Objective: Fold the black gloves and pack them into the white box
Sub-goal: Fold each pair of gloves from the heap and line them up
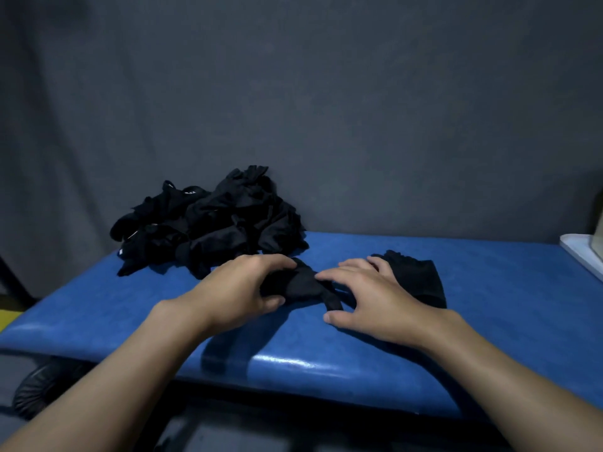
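Observation:
A black glove (305, 285) lies crumpled on the blue padded bench (489, 305), between my hands. My left hand (243, 288) grips its left end with thumb and fingers. My right hand (365, 298) rests spread over its right side, fingertips touching the fabric, palm down. A second black glove (421, 278) lies flat just right of my right hand, partly under its fingers. A heap of black gloves (212, 223) sits at the back left of the bench. The corner of the white box (580, 252) shows at the right edge.
A dark grey cloth backdrop (326, 109) hangs right behind the bench. The bench's front edge (293, 363) runs below my wrists. A dark round object (39, 389) sits on the floor at lower left.

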A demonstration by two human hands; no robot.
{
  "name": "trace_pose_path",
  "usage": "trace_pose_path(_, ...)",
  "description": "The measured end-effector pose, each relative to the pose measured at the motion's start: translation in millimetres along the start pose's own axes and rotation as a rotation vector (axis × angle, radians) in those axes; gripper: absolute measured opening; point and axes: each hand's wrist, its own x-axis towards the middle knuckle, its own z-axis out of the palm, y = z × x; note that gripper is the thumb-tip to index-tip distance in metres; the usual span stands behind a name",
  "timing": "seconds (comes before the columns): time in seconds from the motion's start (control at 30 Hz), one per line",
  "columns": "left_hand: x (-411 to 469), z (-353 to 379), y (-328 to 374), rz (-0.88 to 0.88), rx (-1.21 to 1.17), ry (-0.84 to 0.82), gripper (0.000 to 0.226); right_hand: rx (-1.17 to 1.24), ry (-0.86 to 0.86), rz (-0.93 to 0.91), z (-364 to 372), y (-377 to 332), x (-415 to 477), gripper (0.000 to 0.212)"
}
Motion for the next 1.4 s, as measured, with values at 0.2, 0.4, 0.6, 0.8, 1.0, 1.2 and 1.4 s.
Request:
trace_pose_path(0.2,-3.0,-1.2,-0.5,-0.005,-0.096,0.090,0.042,0.064,0.155,-0.021,5.7,-4.0,7.8,0.044)
trace_pose_path(0.4,-0.4,-4.3,10.1,0.013,-0.311,0.274,0.015,0.243,0.135,0.044,-8.0,-8.0,-0.5,0.058)
trace_pose_path(0.6,1.7,-8.4,32.8,-0.042,-0.635,0.281,0.009,0.484,0.286,0.052,-18.6,-1.9,-5.9,0.018)
trace_pose_path(0.8,9.8,-5.5,58.4,-0.042,-0.829,0.191,0.015,0.746,0.384,0.095,-36.8,4.8,-20.3,0.017)
trace_pose_path(1.0,19.2,3.1,65.5,0.066,-0.810,0.078,0.054,0.945,0.493,0.192,-51.1,8.6,-28.2,0.016)
trace_pose_path(1.2,29.7,8.3,89.6,0.052,-0.929,0.270,0.006,1.063,0.493,0.211,-60.2,12.6,-35.9,0.038)
trace_pose_path(1.4,47.4,16.4,99.4,-0.111,-1.070,0.350,0.035,1.103,0.463,0.262,-66.3,28.0,-40.3,0.049)
